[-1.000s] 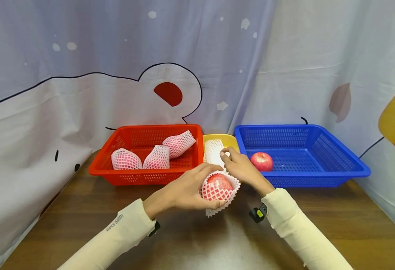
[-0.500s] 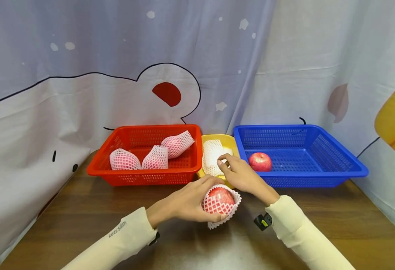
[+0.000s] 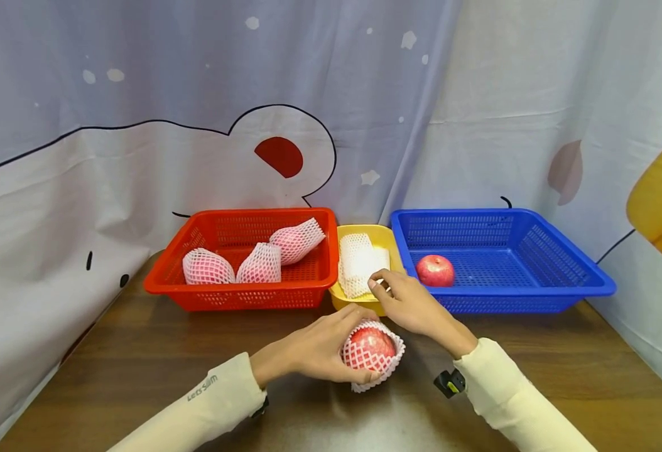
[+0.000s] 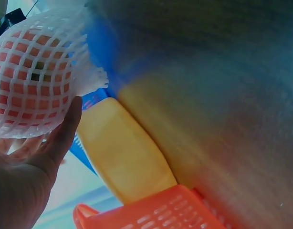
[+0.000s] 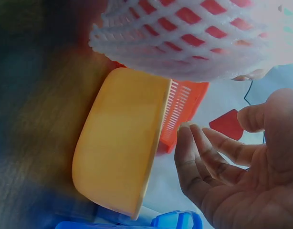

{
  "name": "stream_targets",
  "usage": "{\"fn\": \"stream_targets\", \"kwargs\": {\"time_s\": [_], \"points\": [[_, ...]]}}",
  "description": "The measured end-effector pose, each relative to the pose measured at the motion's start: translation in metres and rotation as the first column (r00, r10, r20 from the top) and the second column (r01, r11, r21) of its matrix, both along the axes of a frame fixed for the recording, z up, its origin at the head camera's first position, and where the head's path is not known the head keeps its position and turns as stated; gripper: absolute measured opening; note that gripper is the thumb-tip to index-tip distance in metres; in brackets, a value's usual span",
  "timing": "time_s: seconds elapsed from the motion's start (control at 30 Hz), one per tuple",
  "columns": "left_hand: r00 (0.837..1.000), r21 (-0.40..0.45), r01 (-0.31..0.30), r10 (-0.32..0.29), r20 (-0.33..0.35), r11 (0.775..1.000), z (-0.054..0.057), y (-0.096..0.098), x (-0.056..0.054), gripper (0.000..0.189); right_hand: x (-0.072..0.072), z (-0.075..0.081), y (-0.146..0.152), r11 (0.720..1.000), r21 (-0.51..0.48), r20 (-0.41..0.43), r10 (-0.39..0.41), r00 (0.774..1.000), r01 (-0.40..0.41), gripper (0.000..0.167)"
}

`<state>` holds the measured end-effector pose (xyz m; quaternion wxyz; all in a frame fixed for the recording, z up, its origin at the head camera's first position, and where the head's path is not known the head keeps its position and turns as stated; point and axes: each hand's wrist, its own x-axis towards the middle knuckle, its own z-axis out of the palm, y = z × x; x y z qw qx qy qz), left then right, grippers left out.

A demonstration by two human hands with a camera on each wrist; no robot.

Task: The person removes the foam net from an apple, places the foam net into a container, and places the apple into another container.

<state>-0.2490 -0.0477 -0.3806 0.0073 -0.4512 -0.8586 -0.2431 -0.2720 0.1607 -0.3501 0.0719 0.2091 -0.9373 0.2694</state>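
Observation:
My left hand (image 3: 326,347) grips a red apple (image 3: 374,344) partly covered by a white foam net sleeve (image 3: 380,375), held above the table in front of the yellow container. In the left wrist view the sleeve's mesh (image 4: 34,88) wraps round the apple, with the thumb side beneath it. My right hand (image 3: 412,304) hovers just right of the apple, near the yellow container's front, its fingers loosely bent. Nothing shows between those fingers in the right wrist view, where the hand (image 5: 242,167) is apart from the netted apple (image 5: 192,38).
The yellow container (image 3: 387,235) holds white foam nets (image 3: 356,263). To its left, a red basket (image 3: 240,301) holds three netted apples (image 3: 260,263). On its right, a blue basket (image 3: 512,301) contains one bare apple (image 3: 435,271). A patterned curtain (image 3: 195,157) hangs behind the wooden table (image 3: 167,351).
My left hand has lowered the netted apple toward me, slightly rightward. My right hand has drawn back from over the yellow container, down and a little to the right.

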Motion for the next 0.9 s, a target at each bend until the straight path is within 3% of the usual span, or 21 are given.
{"fn": "stream_targets", "kwargs": {"time_s": [0.2, 0.33, 0.9], "points": [[0.999, -0.003, 0.031, -0.031, 0.041, 1.0, -0.008, 0.003, 0.002, 0.075, 0.005, -0.004, 0.003, 1.0, -0.004, -0.008, 0.0, 1.0, 0.0, 0.029], [0.998, -0.022, 0.051, -0.05, 0.031, 0.998, -0.013, 0.004, 0.002, 0.076, 0.006, -0.006, 0.004, 1.0, -0.007, 0.007, -0.007, 1.0, 0.007, 0.029], [0.996, -0.05, 0.084, -0.085, -0.003, 0.995, -0.011, 0.005, 0.003, 0.072, 0.01, -0.006, 0.009, 1.0, -0.007, -0.004, -0.013, 1.0, 0.013, 0.029]]}}
